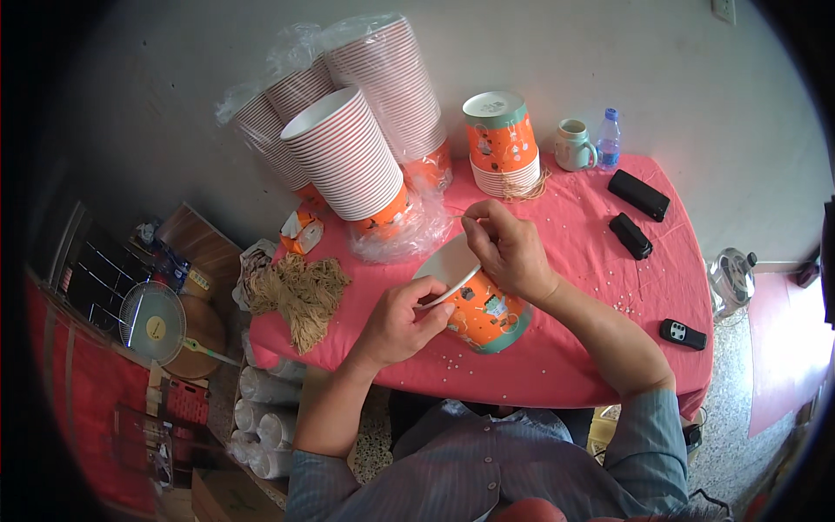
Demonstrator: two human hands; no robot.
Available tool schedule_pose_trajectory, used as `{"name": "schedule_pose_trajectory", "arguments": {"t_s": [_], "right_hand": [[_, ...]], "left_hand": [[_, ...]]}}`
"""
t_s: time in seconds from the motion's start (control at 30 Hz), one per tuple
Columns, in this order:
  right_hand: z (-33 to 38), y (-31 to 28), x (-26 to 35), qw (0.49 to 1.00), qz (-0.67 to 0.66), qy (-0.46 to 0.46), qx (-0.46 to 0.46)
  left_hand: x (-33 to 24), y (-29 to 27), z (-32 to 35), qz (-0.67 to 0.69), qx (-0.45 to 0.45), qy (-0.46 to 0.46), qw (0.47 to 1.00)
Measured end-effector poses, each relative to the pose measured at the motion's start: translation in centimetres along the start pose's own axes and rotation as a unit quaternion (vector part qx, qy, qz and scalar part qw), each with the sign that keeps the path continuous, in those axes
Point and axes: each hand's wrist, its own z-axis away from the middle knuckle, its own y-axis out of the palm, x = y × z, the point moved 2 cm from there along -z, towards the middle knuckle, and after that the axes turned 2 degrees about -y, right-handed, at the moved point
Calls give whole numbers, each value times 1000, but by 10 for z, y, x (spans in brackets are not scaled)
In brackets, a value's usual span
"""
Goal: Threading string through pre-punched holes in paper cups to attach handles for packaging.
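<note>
An orange paper bucket (487, 315) with a white inside and a green base band lies tilted on the pink tablecloth (574, 348) in front of me. My left hand (402, 320) grips its white rim from the left. My right hand (507, 248) rests over the rim's top, its fingertips pinching a thin pale string (455, 211). A heap of tan strings (301, 291) lies at the table's left edge.
Plastic-wrapped stacks of striped paper buckets (352, 152) lean at the back left. Upside-down orange buckets (500, 139) stand at the back centre, beside a mug (574, 145) and a small water bottle (608, 139). Black devices (637, 194) lie on the right. A fan (731, 274) stands on the floor.
</note>
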Motion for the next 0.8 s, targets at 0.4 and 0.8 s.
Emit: {"name": "schedule_pose_trajectory", "arguments": {"t_s": [0.4,0.8], "right_hand": [[2,-2,8,1000,-2,5,30],[2,0,7,1000,-11,-27,1]], "left_hand": [[16,-8,10,31,71,-49,996],[4,-9,8,62,88,-53,993]]}}
